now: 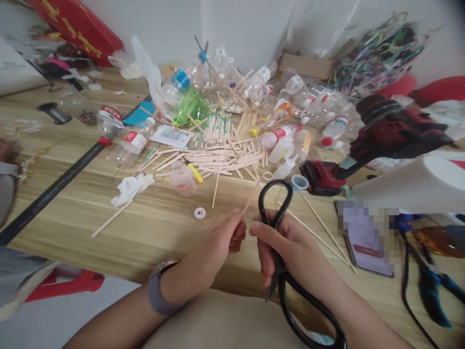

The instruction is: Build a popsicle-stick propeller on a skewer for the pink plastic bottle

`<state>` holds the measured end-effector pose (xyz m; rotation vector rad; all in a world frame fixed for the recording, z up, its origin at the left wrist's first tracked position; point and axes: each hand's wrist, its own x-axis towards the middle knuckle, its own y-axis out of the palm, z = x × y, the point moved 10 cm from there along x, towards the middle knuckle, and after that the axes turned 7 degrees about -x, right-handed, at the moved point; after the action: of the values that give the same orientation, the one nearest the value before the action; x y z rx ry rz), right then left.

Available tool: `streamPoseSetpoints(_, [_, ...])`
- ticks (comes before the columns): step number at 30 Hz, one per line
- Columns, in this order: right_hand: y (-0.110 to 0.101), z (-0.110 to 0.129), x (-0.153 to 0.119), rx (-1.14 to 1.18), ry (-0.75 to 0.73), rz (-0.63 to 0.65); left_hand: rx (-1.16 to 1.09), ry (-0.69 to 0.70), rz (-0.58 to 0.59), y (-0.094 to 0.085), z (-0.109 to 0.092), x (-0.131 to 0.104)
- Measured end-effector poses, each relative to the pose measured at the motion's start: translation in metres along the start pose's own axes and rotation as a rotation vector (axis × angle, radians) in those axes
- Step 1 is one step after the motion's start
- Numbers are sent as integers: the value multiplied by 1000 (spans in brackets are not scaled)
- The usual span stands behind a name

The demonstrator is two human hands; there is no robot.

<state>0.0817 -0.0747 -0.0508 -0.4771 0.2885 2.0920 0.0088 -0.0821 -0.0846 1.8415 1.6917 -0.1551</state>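
Observation:
My left hand [227, 235], with a watch [163, 286] on its wrist, is closed on a thin wooden stick [251, 198] that points up and away from me. Close beside it, my right hand [278, 242] grips a pair of black-handled scissors [275, 203]. One handle loop rises above the fingers and the other hangs below toward me; the blades are mostly hidden by the hand. Between thumb and finger of the right hand there seems to be a small clear bit, too blurred to name. A small white cap [199, 213] lies left of the hands.
Behind the hands spreads a pile of wooden sticks [218, 160] among plastic bottles [192, 104]. A red cordless drill [378, 140], a phone [366, 242] and pliers [432, 286] lie to the right. At left are a long dark tube [54, 189] and crumpled tissue [132, 188].

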Motion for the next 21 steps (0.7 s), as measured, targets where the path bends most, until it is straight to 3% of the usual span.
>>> streamPoseSetpoints(7, [7,-5,3,132,28,85,-41,32,46,4,-2,-1])
streamPoseSetpoints(14, [7,-14,4,221,37,92,37,56,28,0,1,-1])
streamPoseSetpoints(21, [5,-23,3,267,63,86,318,251,39,-4,-10,-4])
